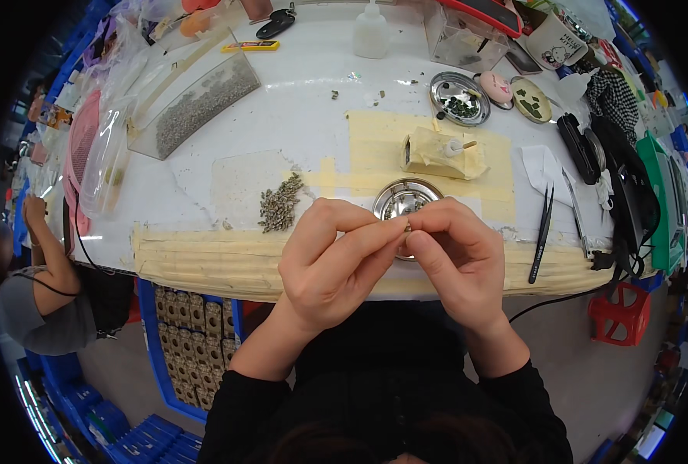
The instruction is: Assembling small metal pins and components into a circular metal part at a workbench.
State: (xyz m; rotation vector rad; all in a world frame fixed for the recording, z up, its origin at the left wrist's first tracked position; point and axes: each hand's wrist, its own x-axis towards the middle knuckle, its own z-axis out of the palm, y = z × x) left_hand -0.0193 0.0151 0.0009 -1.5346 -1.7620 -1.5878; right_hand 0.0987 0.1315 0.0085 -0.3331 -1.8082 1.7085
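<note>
My left hand [324, 267] and my right hand [464, 259] meet in front of me, both closed, with thumbs and fingertips pinched together. Between the fingertips is a tiny brownish piece [407, 228], too small to name. Right behind the fingers, partly covered by them, stands a round shiny metal dish [382, 199] with a few small bits in it. Left of my hands lies a loose pile of small metallic parts [280, 203]. Beyond the dish sits a block wrapped in yellowish tape [425, 158], with a small white nozzle and a stick on top.
Black tweezers [542, 236] and silver tweezers [576, 213] lie at right. A clear bin [204, 104] of grey bits stands far left. Small dishes [460, 97] of dark green pieces and a white bottle [371, 32] are at the back. At left, another person's arm [50, 247] shows.
</note>
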